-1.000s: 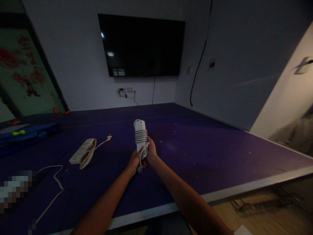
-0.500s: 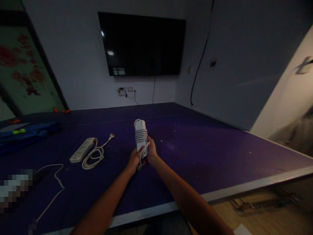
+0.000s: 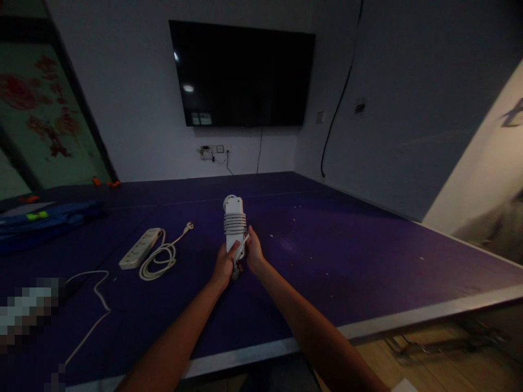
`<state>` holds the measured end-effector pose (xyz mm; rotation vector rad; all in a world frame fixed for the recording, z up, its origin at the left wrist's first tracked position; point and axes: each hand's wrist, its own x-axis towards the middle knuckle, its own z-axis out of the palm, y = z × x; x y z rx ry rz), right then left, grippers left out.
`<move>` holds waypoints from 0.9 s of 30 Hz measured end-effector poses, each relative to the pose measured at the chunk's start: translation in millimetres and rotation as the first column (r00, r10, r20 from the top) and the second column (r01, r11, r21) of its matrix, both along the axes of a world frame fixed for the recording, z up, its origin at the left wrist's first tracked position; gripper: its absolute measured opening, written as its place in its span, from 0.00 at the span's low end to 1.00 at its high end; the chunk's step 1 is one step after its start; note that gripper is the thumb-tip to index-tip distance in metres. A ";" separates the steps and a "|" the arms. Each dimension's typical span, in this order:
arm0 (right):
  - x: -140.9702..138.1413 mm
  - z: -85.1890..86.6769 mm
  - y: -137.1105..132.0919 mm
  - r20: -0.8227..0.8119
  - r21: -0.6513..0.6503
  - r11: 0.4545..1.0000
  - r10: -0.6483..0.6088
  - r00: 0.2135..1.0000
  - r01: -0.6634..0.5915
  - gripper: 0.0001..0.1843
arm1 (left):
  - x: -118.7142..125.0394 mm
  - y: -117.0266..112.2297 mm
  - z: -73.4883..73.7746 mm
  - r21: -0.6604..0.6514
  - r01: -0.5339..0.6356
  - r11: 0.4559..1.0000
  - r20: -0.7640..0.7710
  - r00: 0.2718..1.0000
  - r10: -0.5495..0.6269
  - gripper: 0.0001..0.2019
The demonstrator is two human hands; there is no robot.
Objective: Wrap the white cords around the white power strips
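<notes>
A white power strip (image 3: 234, 206) is held up over the purple table, with its grey-white cord (image 3: 235, 224) wound in several turns around its middle. My left hand (image 3: 224, 267) is closed around the lower end of the strip, thumb on the front face. At the strip's lower right edge, my right hand (image 3: 254, 253) pinches the loose part of the cord near the windings. The plug (image 3: 235, 274) hangs beneath both hands. Some of my right fingers are hidden behind the strip.
Another white power strip (image 3: 141, 249) lies to the left beside its loosely coiled cord (image 3: 158, 261). Farther left are a blue cloth (image 3: 61, 215) and a thin white cable (image 3: 98, 291). The purple table (image 3: 327, 245) has a pale front edge. A television (image 3: 245, 76) hangs on the wall behind.
The view has shifted slightly, so the scene sits a little farther right. Both hands keep their hold on the wound power strip, with only slight movement of the right fingers.
</notes>
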<state>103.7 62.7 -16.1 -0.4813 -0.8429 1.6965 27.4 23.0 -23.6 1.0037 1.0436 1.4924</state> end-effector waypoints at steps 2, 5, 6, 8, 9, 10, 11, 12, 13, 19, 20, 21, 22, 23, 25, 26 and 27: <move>-1.3 0.8 -0.7 0.026 0.041 0.999 0.005 1.000 -0.006 0.27 | -2.8 1.8 0.8 0.017 -0.030 0.999 0.008 1.000 0.030 0.28; -3.8 -0.5 0.2 0.112 0.096 0.991 -0.101 0.989 0.090 0.22 | -8.5 4.5 2.8 0.035 -0.073 0.997 0.041 0.997 0.072 0.31; -4.5 -1.6 1.0 0.148 0.124 0.982 -0.160 0.976 0.142 0.19 | -10.5 5.6 3.3 0.033 -0.085 0.996 0.049 0.995 0.083 0.31; -5.2 -4.2 3.1 0.205 0.199 0.952 -0.273 0.940 0.234 0.16 | -13.9 8.2 3.6 0.022 -0.104 0.994 0.060 0.993 0.102 0.32; -5.2 -5.5 4.0 0.220 0.240 0.934 -0.319 0.922 0.266 0.15 | -15.2 9.7 3.4 0.019 -0.106 0.994 0.066 0.992 0.105 0.32; -4.8 -6.6 4.7 0.228 0.273 0.916 -0.358 0.906 0.293 0.15 | -16.2 11.2 3.1 0.021 -0.103 0.994 0.074 0.992 0.101 0.32; -4.1 -7.3 5.1 0.230 0.300 0.899 -0.393 0.890 0.319 0.14 | -16.9 12.6 2.9 0.025 -0.095 0.995 0.084 0.992 0.092 0.32; -3.2 -7.5 5.0 0.230 0.322 0.882 -0.424 0.876 0.343 0.14 | -17.4 13.8 2.8 0.030 -0.084 0.996 0.096 0.992 0.080 0.32; -2.1 -7.3 4.4 0.228 0.341 0.866 -0.453 0.862 0.365 0.13 | -17.7 14.6 2.9 0.031 -0.069 0.997 0.106 0.992 0.065 0.32; 3.5 0.1 -3.3 0.192 0.374 0.819 -0.528 0.827 0.436 0.08 | -16.5 11.6 7.6 0.006 0.025 1.000 0.160 0.987 -0.025 0.28; 3.5 1.1 -4.4 0.174 0.358 0.823 -0.523 0.834 0.441 0.09 | -16.1 10.4 8.5 0.002 0.042 0.999 0.173 0.984 -0.042 0.25; 3.2 1.7 -5.2 0.152 0.345 0.829 -0.512 0.845 0.440 0.10 | -15.7 9.2 9.3 -0.004 0.061 0.998 0.190 0.980 -0.059 0.23; 2.7 2.0 -6.0 0.130 0.339 0.835 -0.498 0.857 0.434 0.10 | -15.4 8.2 9.9 -0.008 0.079 0.997 0.210 0.975 -0.075 0.21; 2.0 2.0 -6.7 0.115 0.343 0.838 -0.487 0.866 0.425 0.10 | -15.2 7.4 10.5 -0.014 0.092 0.996 0.227 0.970 -0.087 0.19; 0.9 1.9 -8.2 0.126 0.366 0.840 -0.472 0.873 0.401 0.10 | -15.5 6.7 11.5 -0.027 0.103 0.994 0.243 0.966 -0.093 0.20; 0.5 1.9 -9.1 0.141 0.375 0.842 -0.465 0.874 0.388 0.10 | -16.0 6.8 11.9 -0.028 0.099 0.995 0.240 0.967 -0.089 0.21; 0.4 2.0 -10.1 0.154 0.379 0.846 -0.457 0.876 0.375 0.09 | -16.7 7.0 12.4 -0.024 0.088 0.996 0.231 0.970 -0.080 0.24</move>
